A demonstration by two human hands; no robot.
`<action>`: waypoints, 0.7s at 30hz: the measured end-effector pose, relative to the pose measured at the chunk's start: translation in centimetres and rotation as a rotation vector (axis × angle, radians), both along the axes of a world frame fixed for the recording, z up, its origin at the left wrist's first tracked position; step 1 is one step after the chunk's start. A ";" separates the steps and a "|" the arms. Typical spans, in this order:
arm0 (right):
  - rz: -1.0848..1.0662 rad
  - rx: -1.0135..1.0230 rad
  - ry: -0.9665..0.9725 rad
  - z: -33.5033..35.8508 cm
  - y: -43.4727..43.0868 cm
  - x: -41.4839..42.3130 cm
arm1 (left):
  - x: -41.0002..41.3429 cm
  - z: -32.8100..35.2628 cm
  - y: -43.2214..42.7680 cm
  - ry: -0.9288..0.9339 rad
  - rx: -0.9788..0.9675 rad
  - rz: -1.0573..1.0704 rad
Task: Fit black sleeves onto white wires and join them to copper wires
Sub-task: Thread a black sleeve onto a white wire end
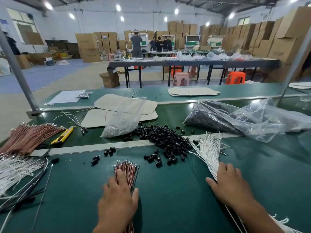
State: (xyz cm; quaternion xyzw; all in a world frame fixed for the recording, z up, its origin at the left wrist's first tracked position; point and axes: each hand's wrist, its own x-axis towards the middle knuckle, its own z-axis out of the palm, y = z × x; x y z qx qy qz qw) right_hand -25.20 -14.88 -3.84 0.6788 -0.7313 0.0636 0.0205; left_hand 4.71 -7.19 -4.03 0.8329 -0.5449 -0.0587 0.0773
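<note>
A bundle of copper wires [127,170] lies on the green bench in front of me. My left hand [118,197] rests flat on it with fingers spread. To the right, a fan of white wires [207,149] spreads toward a heap of black sleeves [165,137]. My right hand [228,184] lies open on the near ends of the white wires. A few loose sleeves [110,150] are scattered between the two bundles.
A larger copper bundle [28,137] and finished white and black wires [16,172] lie at the left. A yellow utility knife [63,136], clear bags of parts [124,118], a bag of black sleeves [217,116] and cardboard sheets [121,105] sit beyond the metal rail [94,147].
</note>
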 end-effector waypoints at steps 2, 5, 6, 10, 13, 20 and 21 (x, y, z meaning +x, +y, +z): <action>0.085 -0.127 0.050 0.6 0.0 0.5 | 0.4 -0.1 0.1 -0.083 0.019 -0.011; 0.205 -0.240 0.052 1.3 -0.4 1.7 | 0.7 0.1 0.1 -0.133 0.013 -0.045; 0.208 -0.218 0.068 1.4 -0.6 2.1 | 0.6 0.1 0.2 -0.137 0.010 -0.064; 0.286 -0.219 0.052 0.9 -2.1 3.9 | 0.1 0.1 0.6 -0.172 -0.020 -0.141; 0.409 -0.111 -0.061 0.7 -4.3 6.2 | -1.3 0.4 -1.0 -0.173 -0.226 -0.331; 0.191 -0.070 0.079 1.6 -4.7 6.2 | -5.9 1.3 -9.4 -0.136 -0.147 -0.665; 0.153 -0.072 0.111 1.5 -4.6 5.6 | -6.1 1.1 -10.0 -0.133 -0.118 -0.654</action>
